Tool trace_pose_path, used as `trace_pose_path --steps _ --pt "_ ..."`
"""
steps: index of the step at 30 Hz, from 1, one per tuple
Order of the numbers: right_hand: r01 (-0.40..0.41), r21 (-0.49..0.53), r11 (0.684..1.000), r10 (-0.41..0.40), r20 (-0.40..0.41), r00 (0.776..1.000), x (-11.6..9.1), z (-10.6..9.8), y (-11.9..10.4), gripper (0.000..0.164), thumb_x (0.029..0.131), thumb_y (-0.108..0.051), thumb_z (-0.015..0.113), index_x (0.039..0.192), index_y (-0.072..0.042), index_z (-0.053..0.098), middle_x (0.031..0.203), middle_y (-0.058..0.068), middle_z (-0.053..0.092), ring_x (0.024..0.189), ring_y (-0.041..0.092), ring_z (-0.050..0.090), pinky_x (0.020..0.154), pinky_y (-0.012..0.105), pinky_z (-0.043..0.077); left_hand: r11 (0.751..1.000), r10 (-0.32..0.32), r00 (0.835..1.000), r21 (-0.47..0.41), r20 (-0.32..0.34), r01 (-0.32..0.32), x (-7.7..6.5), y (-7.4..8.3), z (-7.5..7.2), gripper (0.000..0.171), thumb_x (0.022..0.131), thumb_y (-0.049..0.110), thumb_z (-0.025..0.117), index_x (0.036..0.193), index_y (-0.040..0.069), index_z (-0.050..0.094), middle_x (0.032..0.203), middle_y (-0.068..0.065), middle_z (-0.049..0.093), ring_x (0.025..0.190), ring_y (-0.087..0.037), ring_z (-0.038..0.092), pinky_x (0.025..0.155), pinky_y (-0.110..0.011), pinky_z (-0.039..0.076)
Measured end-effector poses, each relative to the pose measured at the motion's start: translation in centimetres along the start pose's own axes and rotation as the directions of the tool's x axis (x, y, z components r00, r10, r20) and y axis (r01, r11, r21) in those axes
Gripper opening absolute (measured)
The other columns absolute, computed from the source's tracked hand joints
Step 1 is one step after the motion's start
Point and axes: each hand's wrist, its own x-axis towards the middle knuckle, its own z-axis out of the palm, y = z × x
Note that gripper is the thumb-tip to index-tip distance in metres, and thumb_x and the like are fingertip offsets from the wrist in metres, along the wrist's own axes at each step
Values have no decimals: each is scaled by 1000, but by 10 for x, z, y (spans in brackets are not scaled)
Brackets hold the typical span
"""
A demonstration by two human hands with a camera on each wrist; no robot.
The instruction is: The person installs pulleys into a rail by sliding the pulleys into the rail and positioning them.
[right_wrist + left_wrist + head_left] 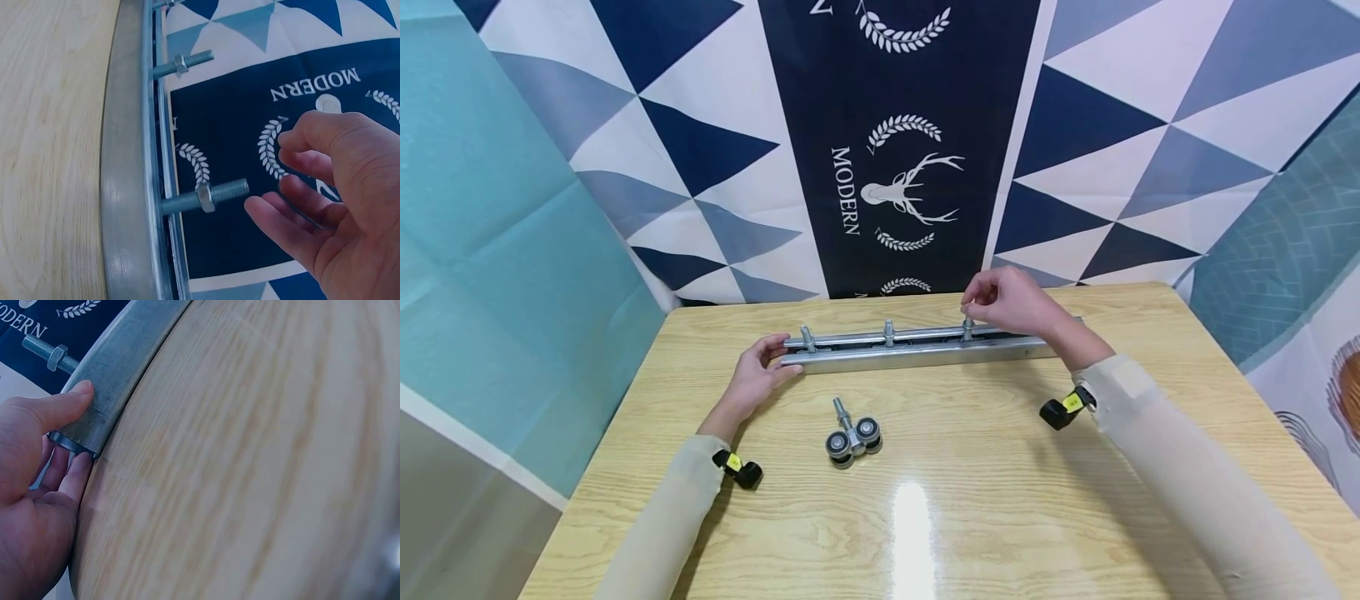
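Note:
A silver metal track rail [880, 362] lies across the back part of the table, its slot facing up. Three threaded bolts with nuts stand out of the slot: a left bolt [807, 338], a middle bolt [889, 333] and a right bolt [206, 196]. At the rail's left end my left hand [751, 383] grips it, thumb on the near side and fingers around the end. My right hand [350, 187] hovers by the tip of the right bolt, fingers bent and a small gap between them and the thread. What sits inside the rail is mostly hidden.
A loose roller trolley [854, 440] with a bolt lies on the wooden table [970, 467], nearer me than the rail. Behind the table's back edge hangs a patterned cloth [917, 167] with triangles and a deer head.

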Motion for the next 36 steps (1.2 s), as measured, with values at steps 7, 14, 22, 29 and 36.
trace_pose_path --steps 7,14,22,29,36 --pt "30 8 1000 -30 7 1000 -4 4 -12 5 84 -15 77 79 -16 74 69 2 66 61 18 55 56 29 47 1000 -4 1000 3 -3 4 1 -1 0 68 84 6 79 144 7 48 146 -12 50 134 -25 47 118 -41 43" --pt "107 10 994 -107 53 993 -6 11 -20 5 85 -13 75 80 -14 74 71 0 71 62 16 59 57 26 50 1000 -2 1000 5 -5 2 2 -2 0 68 83 6 80 144 6 49 146 -12 49 134 -26 47 118 -44 42" --pt "137 28 990 -140 135 981 -8 23 -27 5 85 -13 75 81 -13 78 76 0 74 68 14 62 61 27 56 1000 -5 1000 9 -3 5 2 -1 0 67 84 6 79 144 6 49 146 -13 49 134 -26 46 119 -45 40" --pt "166 65 984 -175 166 970 -8 38 -38 8 85 -14 75 78 -14 78 74 -2 73 67 12 63 62 28 57 1000 -7 1000 14 -3 7 0 2 1 67 84 5 79 144 6 48 148 -14 48 136 -27 45 120 -44 40" --pt "157 91 983 -173 205 963 -6 57 -46 7 85 -15 76 79 -14 79 76 -3 75 68 10 64 63 27 58 1000 -1 1000 -3 0 1 -1 2 0 68 84 5 79 145 5 47 149 -15 47 136 -28 45 121 -45 39"
